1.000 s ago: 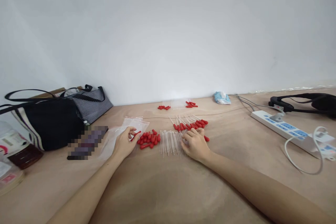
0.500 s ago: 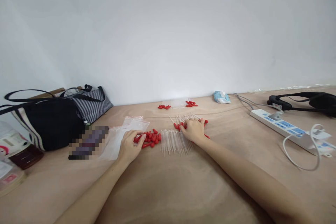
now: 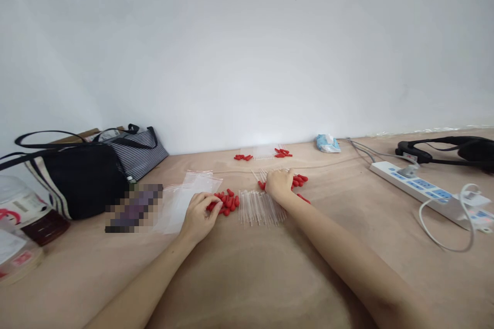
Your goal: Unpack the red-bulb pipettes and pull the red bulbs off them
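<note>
My left hand (image 3: 200, 215) rests on the table with its fingers curled at the left edge of a pile of small red rubber caps (image 3: 227, 201); whether a cap is pinched is hidden. A row of clear thin pipette tubes (image 3: 259, 207) lies just right of that pile. My right hand (image 3: 280, 185) reaches farther back and lies, fingers bent, over a heap of tubes fitted with red caps (image 3: 298, 181). What its fingers grip is hidden.
Clear zip bags (image 3: 185, 196) lie left of my left hand, beside a blurred dark object (image 3: 133, 207). Black and striped bags (image 3: 83, 172) stand at the left. More caps and tubes (image 3: 264, 153) lie by the wall. A power strip (image 3: 424, 190) and headset (image 3: 455, 150) are right.
My right hand has moved from the near end of the clear tubes back onto the heap of capped tubes. My left hand has shifted right, onto the pile of red caps.
</note>
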`<move>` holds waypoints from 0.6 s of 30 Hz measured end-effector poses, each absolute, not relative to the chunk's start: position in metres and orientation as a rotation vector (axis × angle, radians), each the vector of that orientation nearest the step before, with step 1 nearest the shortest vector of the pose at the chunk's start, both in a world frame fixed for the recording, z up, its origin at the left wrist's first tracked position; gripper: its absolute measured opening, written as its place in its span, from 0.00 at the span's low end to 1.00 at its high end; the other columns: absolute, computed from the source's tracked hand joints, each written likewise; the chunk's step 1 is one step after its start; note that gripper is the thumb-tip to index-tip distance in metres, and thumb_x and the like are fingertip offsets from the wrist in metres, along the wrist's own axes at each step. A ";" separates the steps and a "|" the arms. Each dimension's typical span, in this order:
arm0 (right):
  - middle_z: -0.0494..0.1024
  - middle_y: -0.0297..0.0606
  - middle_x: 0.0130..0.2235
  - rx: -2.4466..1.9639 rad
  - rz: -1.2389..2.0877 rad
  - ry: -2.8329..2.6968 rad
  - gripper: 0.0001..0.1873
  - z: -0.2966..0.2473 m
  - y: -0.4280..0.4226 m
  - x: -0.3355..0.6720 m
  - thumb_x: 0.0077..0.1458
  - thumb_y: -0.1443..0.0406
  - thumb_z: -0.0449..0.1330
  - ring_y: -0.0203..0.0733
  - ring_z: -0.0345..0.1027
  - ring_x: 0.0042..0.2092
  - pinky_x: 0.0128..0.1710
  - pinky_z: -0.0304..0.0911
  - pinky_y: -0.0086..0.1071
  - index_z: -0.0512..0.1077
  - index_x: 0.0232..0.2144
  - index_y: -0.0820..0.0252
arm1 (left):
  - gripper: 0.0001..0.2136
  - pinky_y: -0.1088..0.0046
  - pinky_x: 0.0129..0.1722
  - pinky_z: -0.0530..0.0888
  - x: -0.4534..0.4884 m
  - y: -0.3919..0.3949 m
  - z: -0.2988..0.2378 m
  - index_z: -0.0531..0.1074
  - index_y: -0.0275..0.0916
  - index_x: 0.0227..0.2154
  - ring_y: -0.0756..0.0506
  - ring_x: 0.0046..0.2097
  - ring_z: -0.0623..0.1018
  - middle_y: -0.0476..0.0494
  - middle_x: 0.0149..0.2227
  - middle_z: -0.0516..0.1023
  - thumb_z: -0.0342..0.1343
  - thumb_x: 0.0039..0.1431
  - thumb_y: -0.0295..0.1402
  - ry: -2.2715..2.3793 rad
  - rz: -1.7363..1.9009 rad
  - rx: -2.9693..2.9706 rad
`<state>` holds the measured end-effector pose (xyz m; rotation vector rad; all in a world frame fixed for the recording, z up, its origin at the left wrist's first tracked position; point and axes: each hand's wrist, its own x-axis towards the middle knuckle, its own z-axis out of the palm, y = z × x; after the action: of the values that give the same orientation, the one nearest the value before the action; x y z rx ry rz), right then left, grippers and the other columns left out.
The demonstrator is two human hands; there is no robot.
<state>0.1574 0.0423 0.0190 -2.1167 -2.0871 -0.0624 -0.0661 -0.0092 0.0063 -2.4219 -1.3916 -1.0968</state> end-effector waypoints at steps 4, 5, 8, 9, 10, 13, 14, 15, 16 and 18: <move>0.76 0.51 0.32 -2.202 -0.018 -1.959 0.09 0.024 0.044 0.155 0.50 0.66 0.55 0.51 0.68 0.38 0.43 0.47 0.47 0.74 0.29 0.65 | 0.08 0.69 0.37 0.68 -0.066 -0.010 0.007 0.71 0.39 0.25 0.46 0.35 0.71 0.45 0.29 0.73 0.48 0.54 0.33 -1.351 -1.101 -2.422; 0.76 0.51 0.32 -2.199 -0.009 -1.951 0.09 0.026 0.043 0.157 0.49 0.66 0.55 0.51 0.69 0.37 0.42 0.48 0.46 0.74 0.29 0.65 | 0.08 0.69 0.37 0.68 -0.067 -0.010 0.006 0.71 0.39 0.25 0.46 0.35 0.71 0.45 0.29 0.73 0.49 0.54 0.33 -1.345 -1.100 -2.421; 0.76 0.51 0.33 -2.125 0.000 -1.982 0.11 0.032 0.033 0.172 0.51 0.66 0.53 0.50 0.68 0.38 0.39 0.50 0.42 0.74 0.29 0.65 | 0.08 0.68 0.37 0.68 -0.065 -0.011 0.006 0.71 0.39 0.27 0.46 0.35 0.71 0.45 0.29 0.73 0.48 0.55 0.33 -1.304 -1.111 -2.415; 0.76 0.50 0.33 -2.075 0.003 -2.015 0.11 0.034 0.027 0.180 0.52 0.65 0.52 0.49 0.67 0.38 0.38 0.51 0.39 0.74 0.29 0.64 | 0.08 0.68 0.38 0.68 -0.062 -0.013 0.006 0.71 0.40 0.29 0.46 0.36 0.71 0.45 0.31 0.73 0.48 0.55 0.33 -1.279 -1.115 -2.413; 0.76 0.48 0.33 -2.013 0.013 -2.061 0.12 0.035 0.020 0.188 0.53 0.65 0.51 0.46 0.67 0.38 0.37 0.51 0.37 0.74 0.27 0.63 | 0.08 0.67 0.39 0.68 -0.058 -0.014 0.007 0.71 0.40 0.32 0.45 0.37 0.71 0.44 0.33 0.73 0.48 0.56 0.33 -1.250 -1.106 -2.412; 0.75 0.37 0.31 -1.725 0.040 -2.253 0.11 0.029 -0.007 0.213 0.54 0.62 0.53 0.39 0.65 0.37 0.36 0.51 0.31 0.72 0.25 0.58 | 0.12 0.63 0.45 0.65 -0.038 -0.022 0.012 0.67 0.40 0.44 0.42 0.45 0.69 0.40 0.44 0.71 0.47 0.57 0.33 -1.085 -0.966 -2.420; 0.75 0.37 0.30 -1.481 -0.006 -2.356 0.10 0.025 -0.016 0.220 0.54 0.63 0.53 0.38 0.64 0.36 0.35 0.50 0.31 0.71 0.25 0.59 | 0.14 0.61 0.46 0.63 -0.030 -0.025 0.014 0.65 0.39 0.47 0.41 0.48 0.67 0.39 0.47 0.69 0.47 0.58 0.33 -0.996 -0.892 -2.427; 0.74 0.37 0.29 -1.288 -0.067 -2.404 0.10 0.020 -0.025 0.226 0.54 0.63 0.53 0.39 0.62 0.35 0.35 0.48 0.32 0.71 0.24 0.59 | 0.16 0.60 0.48 0.61 -0.021 -0.029 0.015 0.63 0.39 0.49 0.40 0.49 0.66 0.38 0.49 0.67 0.47 0.58 0.34 -0.894 -0.820 -2.439; 0.72 0.36 0.27 -1.159 -0.121 -2.410 0.10 0.015 -0.034 0.230 0.54 0.64 0.52 0.38 0.61 0.33 0.35 0.48 0.33 0.70 0.25 0.59 | 0.16 0.59 0.48 0.60 -0.012 -0.032 0.015 0.63 0.39 0.49 0.40 0.50 0.66 0.38 0.49 0.68 0.47 0.58 0.34 -0.789 -0.755 -2.461; 0.71 0.36 0.26 -0.993 -0.182 -2.409 0.11 0.006 -0.048 0.233 0.55 0.64 0.51 0.38 0.59 0.32 0.34 0.46 0.33 0.69 0.25 0.60 | 0.12 0.62 0.45 0.61 0.004 -0.037 0.012 0.67 0.39 0.44 0.42 0.44 0.70 0.41 0.41 0.73 0.45 0.60 0.34 -0.637 -0.672 -2.517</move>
<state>0.2331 -0.0476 0.0059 -0.9931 -2.4094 -0.1817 0.0036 -0.0369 0.0122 -2.5166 -0.6371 -0.6722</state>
